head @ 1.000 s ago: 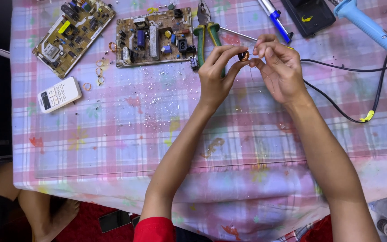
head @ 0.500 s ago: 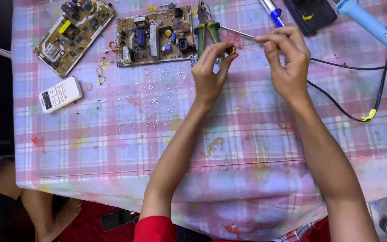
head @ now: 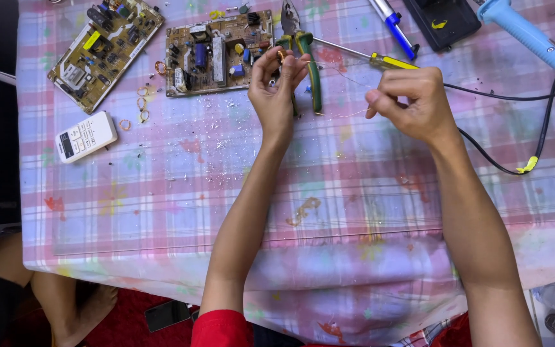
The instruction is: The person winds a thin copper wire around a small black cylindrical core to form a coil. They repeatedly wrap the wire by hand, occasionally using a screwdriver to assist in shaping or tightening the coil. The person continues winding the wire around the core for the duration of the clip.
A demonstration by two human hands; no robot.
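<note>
**Inspector:** As the head camera looked down on the table, where did each hand stand?

**Assistant:** Both were raised over the far half of the checked tablecloth (head: 162, 212). The left hand (head: 276, 87) had its fingertips pressed together on a small copper-coloured coil (head: 282, 56), held just in front of the brown circuit board (head: 218, 51). The right hand (head: 411, 103) was curled shut, thumb against forefinger, well apart from the left.

**Inspector:** Did anything join the two?

**Assistant:** A very fine wire (head: 342, 72) appeared to run from the coil towards the right hand's pinch; it was too thin to follow with certainty.

**Inspector:** What lay about them?

**Assistant:** Green-handled pliers (head: 308, 61) lay behind the left hand, just beside the brown board. A yellow-handled screwdriver (head: 380, 61) lay between the hands, further back. A blue soldering iron (head: 525, 35) sat at the far right, with a black cable (head: 515, 99) passing behind the right wrist. A second circuit board (head: 104, 48) lay tilted at the far left, a white remote control (head: 85, 136) near it, and loose copper rings (head: 141, 103) between the boards. White flecks were scattered below the brown board.
</note>
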